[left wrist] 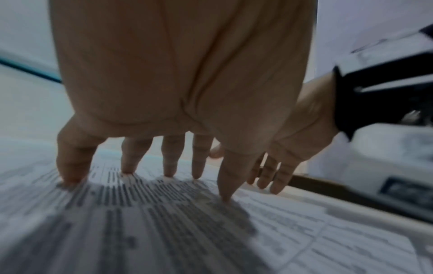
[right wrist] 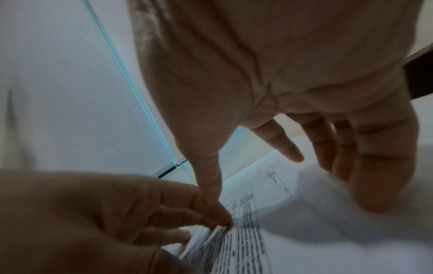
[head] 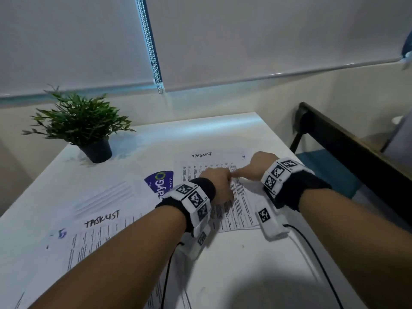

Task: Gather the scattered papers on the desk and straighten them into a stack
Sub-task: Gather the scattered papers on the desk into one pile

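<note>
A printed sheet (head: 240,210) lies right of the desk's middle, on top of a sheet headed TASKLIST (head: 201,155). My left hand (head: 219,179) is spread over it, and in the left wrist view its fingertips (left wrist: 171,172) press on the print (left wrist: 164,222). My right hand (head: 256,167) is just to the right. Its fingers (right wrist: 279,142) are straight and apart above the paper (right wrist: 248,241), and its thumb tip (right wrist: 218,213) touches the sheet beside the left hand's fingers. Another TASKLIST sheet (head: 100,221) and a blue-logo flyer (head: 159,181) lie to the left.
A potted plant (head: 84,130) stands at the desk's back left. More sheets lie along the front edge (head: 169,295). Black cables (head: 312,253) run from both wrists across the white desk (head: 234,130). A dark frame (head: 356,152) with a teal seat stands to the right.
</note>
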`<state>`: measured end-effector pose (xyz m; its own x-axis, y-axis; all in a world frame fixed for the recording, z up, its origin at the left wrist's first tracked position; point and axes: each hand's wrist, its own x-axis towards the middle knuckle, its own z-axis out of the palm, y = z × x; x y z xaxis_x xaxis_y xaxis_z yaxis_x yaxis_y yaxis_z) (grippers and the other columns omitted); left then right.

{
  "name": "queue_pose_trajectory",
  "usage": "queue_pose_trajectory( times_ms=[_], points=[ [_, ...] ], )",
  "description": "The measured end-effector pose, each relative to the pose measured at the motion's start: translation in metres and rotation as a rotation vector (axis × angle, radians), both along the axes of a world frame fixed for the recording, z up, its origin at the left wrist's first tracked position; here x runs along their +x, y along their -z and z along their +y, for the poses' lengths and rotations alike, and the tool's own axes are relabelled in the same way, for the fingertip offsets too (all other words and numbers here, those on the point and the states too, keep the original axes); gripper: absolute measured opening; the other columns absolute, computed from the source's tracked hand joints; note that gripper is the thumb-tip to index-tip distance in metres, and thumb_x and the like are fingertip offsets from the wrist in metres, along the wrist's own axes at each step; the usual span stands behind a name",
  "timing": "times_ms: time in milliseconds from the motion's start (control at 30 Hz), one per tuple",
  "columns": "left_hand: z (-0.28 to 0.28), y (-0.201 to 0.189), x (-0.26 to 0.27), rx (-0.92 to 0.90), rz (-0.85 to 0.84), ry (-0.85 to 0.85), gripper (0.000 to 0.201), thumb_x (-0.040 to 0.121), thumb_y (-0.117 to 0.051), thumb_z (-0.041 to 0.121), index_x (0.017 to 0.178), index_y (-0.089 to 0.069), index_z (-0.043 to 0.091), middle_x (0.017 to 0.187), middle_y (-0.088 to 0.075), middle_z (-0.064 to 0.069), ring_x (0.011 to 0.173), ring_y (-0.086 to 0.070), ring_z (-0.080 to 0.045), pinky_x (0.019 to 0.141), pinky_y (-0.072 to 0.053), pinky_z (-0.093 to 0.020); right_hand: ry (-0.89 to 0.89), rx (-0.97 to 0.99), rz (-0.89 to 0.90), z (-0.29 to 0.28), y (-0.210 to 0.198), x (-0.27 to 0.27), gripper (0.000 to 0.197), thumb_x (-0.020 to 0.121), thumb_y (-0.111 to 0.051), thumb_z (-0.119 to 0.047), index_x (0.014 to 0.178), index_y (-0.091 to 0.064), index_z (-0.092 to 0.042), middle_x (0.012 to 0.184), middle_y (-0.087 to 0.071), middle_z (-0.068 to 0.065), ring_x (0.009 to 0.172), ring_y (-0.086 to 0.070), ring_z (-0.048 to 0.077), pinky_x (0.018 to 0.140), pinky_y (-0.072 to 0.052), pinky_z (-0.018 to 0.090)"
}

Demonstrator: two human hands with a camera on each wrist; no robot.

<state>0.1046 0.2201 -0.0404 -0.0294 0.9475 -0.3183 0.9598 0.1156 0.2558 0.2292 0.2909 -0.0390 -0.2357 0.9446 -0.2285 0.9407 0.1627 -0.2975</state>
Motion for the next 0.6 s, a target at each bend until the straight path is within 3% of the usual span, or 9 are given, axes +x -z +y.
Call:
queue_pose_trajectory(
  times_ms=[67,167,267,333,367,433,467,533,600],
  points=[
    [0.005,0.004,0.008,0.053,-0.030,-0.004,0.045,0.093,-0.063,0.019,0.137,-0.057,0.012,0.136,-0.062,-0.011,0.118,-0.062,-0.030,0.093,-0.055,-0.037,0.008,0.041,-0.059,-0.003,0.004,0.002,0.049,0.078,-0.076,-0.057,0.062,-0.058,-0.015,0.064,-0.061,0.003,0.065,-0.063,0.021,0.067,-0.056,0.030],
    [0.012,0.006,0.003,0.122,-0.077,-0.166,0.058,0.088,-0.066,0.012,0.143,-0.049,0.015,0.145,-0.050,-0.013,0.128,-0.053,-0.034,0.101,-0.052,-0.042,0.040,0.060,-0.083,-0.006,0.006,0.003,0.037,0.077,-0.082,-0.043,0.065,-0.062,-0.014,0.063,-0.062,0.001,0.060,-0.059,0.019,0.063,-0.051,0.025],
    [0.017,0.006,-0.024,0.040,0.088,-0.340,0.071,0.083,-0.071,0.033,0.145,-0.039,0.017,0.142,-0.047,-0.018,0.132,-0.044,-0.042,0.105,-0.046,-0.054,0.043,0.016,-0.015,-0.005,0.004,0.004,0.034,0.076,-0.086,-0.039,0.072,-0.070,-0.010,0.073,-0.073,0.004,0.056,-0.058,0.018,0.065,-0.056,0.026],
    [0.019,0.007,-0.037,-0.085,0.066,-0.382,0.088,0.077,-0.071,0.052,0.147,-0.035,0.013,0.138,-0.054,-0.017,0.123,-0.055,-0.039,0.102,-0.050,-0.051,0.068,-0.025,0.044,0.001,0.006,0.007,0.038,0.076,-0.087,-0.035,0.062,-0.061,-0.011,0.069,-0.068,0.006,0.050,-0.055,0.015,0.066,-0.057,0.027],
    [0.019,0.009,-0.040,-0.109,0.041,-0.374,0.093,0.076,-0.071,0.057,0.148,-0.033,0.012,0.136,-0.057,-0.015,0.120,-0.059,-0.038,0.101,-0.051,-0.049,0.087,-0.057,0.082,0.001,0.007,0.008,0.035,0.080,-0.086,-0.030,0.063,-0.062,-0.009,0.075,-0.070,0.008,0.051,-0.056,0.014,0.072,-0.061,0.030],
    [0.020,0.012,-0.038,-0.092,0.046,-0.348,0.094,0.078,-0.069,0.056,0.152,-0.027,0.016,0.136,-0.059,-0.012,0.122,-0.058,-0.038,0.107,-0.045,-0.052,0.086,-0.080,0.132,0.000,0.009,0.009,0.017,0.087,-0.076,-0.020,0.084,-0.078,-0.003,0.094,-0.077,0.011,0.065,-0.068,0.016,0.084,-0.063,0.037],
    [0.020,0.013,-0.036,-0.080,0.038,-0.336,0.095,0.078,-0.069,0.054,0.155,-0.023,0.020,0.139,-0.058,-0.013,0.126,-0.055,-0.040,0.109,-0.041,-0.053,0.064,-0.073,0.148,-0.002,0.010,0.010,0.018,0.089,-0.071,-0.016,0.096,-0.080,-0.003,0.100,-0.078,0.011,0.074,-0.071,0.018,0.083,-0.063,0.035],
    [0.014,0.008,-0.036,-0.057,-0.078,-0.341,0.097,0.081,-0.069,0.050,0.158,-0.015,0.026,0.148,-0.051,-0.015,0.131,-0.051,-0.042,0.111,-0.040,-0.051,0.108,-0.063,0.331,-0.007,0.005,0.010,0.013,0.085,-0.073,-0.011,0.093,-0.076,-0.001,0.089,-0.073,0.011,0.072,-0.068,0.022,0.068,-0.057,0.031],
    [0.004,-0.003,-0.042,0.003,-0.266,-0.372,0.095,0.088,-0.068,0.043,0.161,-0.010,0.023,0.156,-0.042,-0.015,0.133,-0.051,-0.039,0.105,-0.045,-0.039,0.176,-0.059,0.591,-0.014,-0.008,0.013,0.010,0.082,-0.078,-0.009,0.090,-0.074,-0.005,0.085,-0.074,0.010,0.073,-0.069,0.025,0.066,-0.056,0.031]
  ],
)
